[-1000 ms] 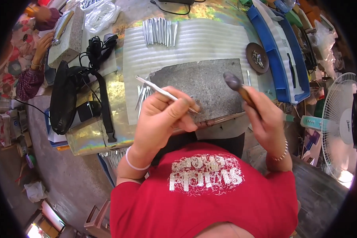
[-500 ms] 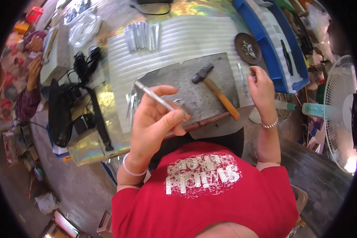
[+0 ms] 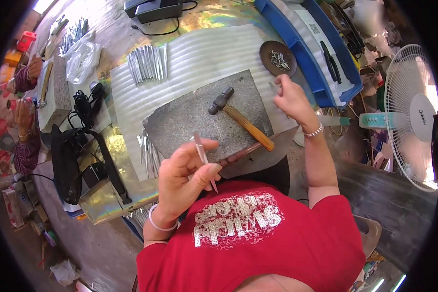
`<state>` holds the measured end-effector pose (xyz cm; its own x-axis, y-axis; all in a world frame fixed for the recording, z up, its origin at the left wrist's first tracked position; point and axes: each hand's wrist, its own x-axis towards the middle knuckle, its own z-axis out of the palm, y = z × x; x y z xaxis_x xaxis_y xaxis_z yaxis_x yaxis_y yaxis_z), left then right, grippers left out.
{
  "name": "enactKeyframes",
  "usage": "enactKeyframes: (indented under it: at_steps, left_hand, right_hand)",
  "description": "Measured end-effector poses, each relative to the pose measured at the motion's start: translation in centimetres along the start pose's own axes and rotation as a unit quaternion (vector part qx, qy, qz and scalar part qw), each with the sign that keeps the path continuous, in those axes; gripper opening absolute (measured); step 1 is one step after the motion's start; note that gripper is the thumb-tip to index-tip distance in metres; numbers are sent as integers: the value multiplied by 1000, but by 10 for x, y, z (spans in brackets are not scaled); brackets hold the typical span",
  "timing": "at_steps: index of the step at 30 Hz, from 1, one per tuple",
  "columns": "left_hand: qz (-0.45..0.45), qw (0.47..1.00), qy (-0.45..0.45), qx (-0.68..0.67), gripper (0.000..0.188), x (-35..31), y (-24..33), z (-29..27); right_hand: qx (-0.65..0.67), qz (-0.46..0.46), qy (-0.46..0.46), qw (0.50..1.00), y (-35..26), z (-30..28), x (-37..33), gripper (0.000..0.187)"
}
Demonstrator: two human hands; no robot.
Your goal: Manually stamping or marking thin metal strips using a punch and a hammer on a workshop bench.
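Observation:
My left hand (image 3: pixel 182 182) pinches a thin silver metal strip (image 3: pixel 201 151) between thumb and fingers, held tilted above the near edge of a grey stone slab (image 3: pixel 180 117). A hammer (image 3: pixel 246 124) with a wooden handle lies on the slab, its head toward the far side. Beyond the slab's right side, my right hand (image 3: pixel 294 101) is closed over a slim metallic piece (image 3: pixel 273 87), mostly hidden by the fingers. Just past that hand stands a round brown dish (image 3: pixel 264 57) with small metal bits (image 3: pixel 280 60).
White foam sheet (image 3: pixel 190 53) lies under the slab, with bundles of silver strips (image 3: pixel 147 64) on it. A blue tray (image 3: pixel 304 53) holds black-handled pliers (image 3: pixel 331 63). Black bag (image 3: pixel 68 165), fan (image 3: pixel 418 117), and another person's hand (image 3: pixel 22 114) flank the table.
My left hand has lowered slightly and the strip has turned more upright. My right hand has shifted left in view and closed over the slim metallic piece beside the slab. The view has shifted.

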<state>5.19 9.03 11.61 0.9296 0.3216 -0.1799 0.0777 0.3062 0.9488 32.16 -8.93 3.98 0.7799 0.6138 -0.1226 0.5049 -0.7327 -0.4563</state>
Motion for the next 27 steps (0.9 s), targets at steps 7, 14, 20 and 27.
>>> enactKeyframes:
  at_steps: [7, 14, 20, 27]
  left_hand:
    - [26, 999, -8, 36, 17, 6, -16, 2]
    - [18, 997, -44, -56, 18, 4, -32, 14]
    - [60, 998, -4, -15, 11, 0, -35, 9]
    - [94, 995, -8, 29, 13, -2, -32, 6]
  right_hand:
    - [241, -8, 29, 970, -58, -69, -76, 10]
    - [432, -126, -163, 878, -123, -36, -108, 11]
    - [388, -215, -69, 894, -143, -21, -92, 7]
    - [376, -190, -63, 905, -150, -18, -100, 12]
